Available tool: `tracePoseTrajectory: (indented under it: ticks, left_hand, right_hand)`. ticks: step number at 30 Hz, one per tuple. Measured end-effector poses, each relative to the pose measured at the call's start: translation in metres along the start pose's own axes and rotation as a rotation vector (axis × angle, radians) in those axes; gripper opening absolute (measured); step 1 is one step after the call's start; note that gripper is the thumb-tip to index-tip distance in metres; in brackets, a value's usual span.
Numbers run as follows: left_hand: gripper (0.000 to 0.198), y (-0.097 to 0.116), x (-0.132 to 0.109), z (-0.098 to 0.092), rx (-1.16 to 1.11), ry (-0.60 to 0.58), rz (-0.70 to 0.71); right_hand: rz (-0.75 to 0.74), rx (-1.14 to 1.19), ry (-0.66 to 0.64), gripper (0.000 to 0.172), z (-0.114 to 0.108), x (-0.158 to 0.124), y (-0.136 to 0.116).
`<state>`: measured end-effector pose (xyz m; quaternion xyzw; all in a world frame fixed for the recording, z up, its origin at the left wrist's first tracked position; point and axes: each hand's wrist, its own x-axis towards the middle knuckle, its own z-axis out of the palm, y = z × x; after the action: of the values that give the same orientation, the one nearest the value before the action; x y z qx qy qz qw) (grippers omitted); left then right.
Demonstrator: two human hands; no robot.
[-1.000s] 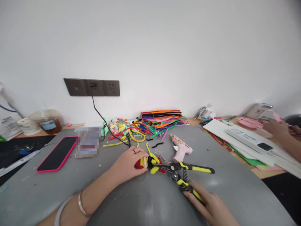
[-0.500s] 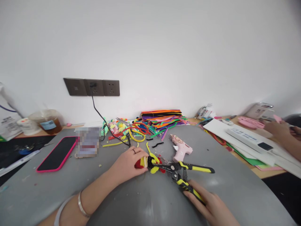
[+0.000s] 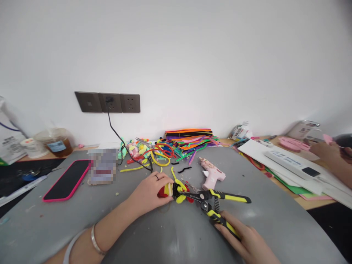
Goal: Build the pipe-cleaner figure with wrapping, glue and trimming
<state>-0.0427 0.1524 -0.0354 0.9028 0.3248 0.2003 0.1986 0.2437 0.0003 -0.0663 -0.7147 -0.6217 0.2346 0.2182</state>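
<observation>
My left hand [image 3: 155,189] is closed around a small pipe-cleaner figure [image 3: 168,190] in red, yellow, white and black, pressed near the grey table top. Yellow loops and a long yellow strand stick out from its right end. In my right hand [image 3: 242,236] is the lower handle of black-and-yellow pliers [image 3: 205,200]. Their handles stand apart, and the jaw tips reach in among the yellow loops. Whether the tips grip a strand I cannot tell. A pink glue gun [image 3: 211,173] lies behind the pliers, and short black pipe-cleaner pieces lie beyond the figure.
A pile of coloured pipe cleaners [image 3: 189,141] and pompoms [image 3: 137,146] lies along the wall. A pink-cased phone [image 3: 68,180] and a blurred-out item [image 3: 102,167] are at left, near a drink cup [image 3: 56,143]. At right are paper sheets [image 3: 253,152], a white device [image 3: 288,162] and another person's hand [image 3: 327,152].
My two hands, the figure and the pliers stay almost exactly where they were. At the far right, the other person's hand shifts slightly.
</observation>
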Motion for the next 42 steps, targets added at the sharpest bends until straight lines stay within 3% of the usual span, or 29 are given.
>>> tracePoseTrajectory:
  ticks: [6,27,42]
  left_hand:
    - [0.039,-0.0005,0.0006,0.0000,-0.006,-0.007,-0.008]
    - [0.037,-0.0012,-0.0009,0.0003,-0.001,0.025,0.021]
    - [0.037,-0.0026,-0.0004,0.0025,0.005,0.031,0.025]
  right_hand:
    - [0.011,-0.006,-0.056,0.047,-0.0030,0.0011,-0.0032]
    - [-0.006,0.007,-0.005,0.045,-0.0014,0.0005,-0.0017]
    - [-0.017,-0.008,-0.044,0.045,-0.0033,0.0005,0.0002]
